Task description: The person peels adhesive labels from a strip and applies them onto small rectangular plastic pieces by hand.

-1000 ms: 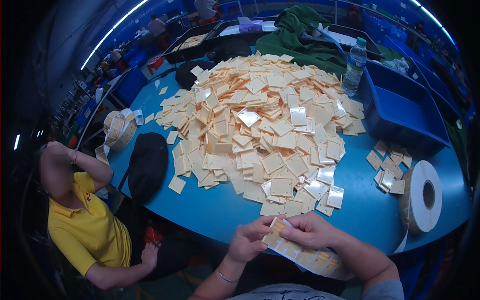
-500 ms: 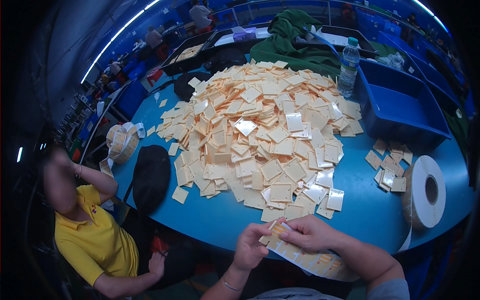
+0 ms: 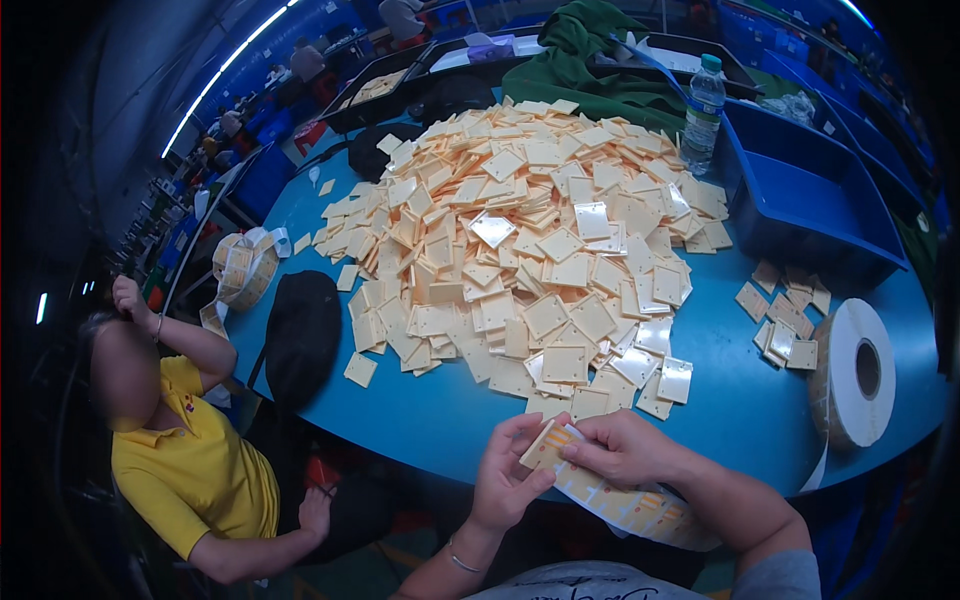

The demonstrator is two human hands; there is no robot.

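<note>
At the table's near edge, my left hand (image 3: 500, 485) pinches a thin cream square plate (image 3: 538, 446) by its side, fingers behind it and thumb near its lower corner. My right hand (image 3: 622, 450) is closed on the end of a strip of orange-and-white labels (image 3: 640, 515), thumb and fingers pressed together against the plate's right side. The strip hangs down to the right, under my right wrist. Whether a label touches the plate's face is hard to make out. Just beyond both hands lies a big heap of similar cream plates (image 3: 530, 250).
A large label roll (image 3: 882, 400) stands on the right, near several striped plates (image 3: 788, 312). Behind them are a blue bin (image 3: 810, 190) and a water bottle (image 3: 703, 115). Another roll (image 3: 245, 270) and a black cloth item (image 3: 303, 335) lie left. A co-worker in yellow (image 3: 200, 470) sits there.
My left thumb has come up closer to the plate. My right hand and the label strip have shifted slightly against it. The co-worker's raised hand has moved higher.
</note>
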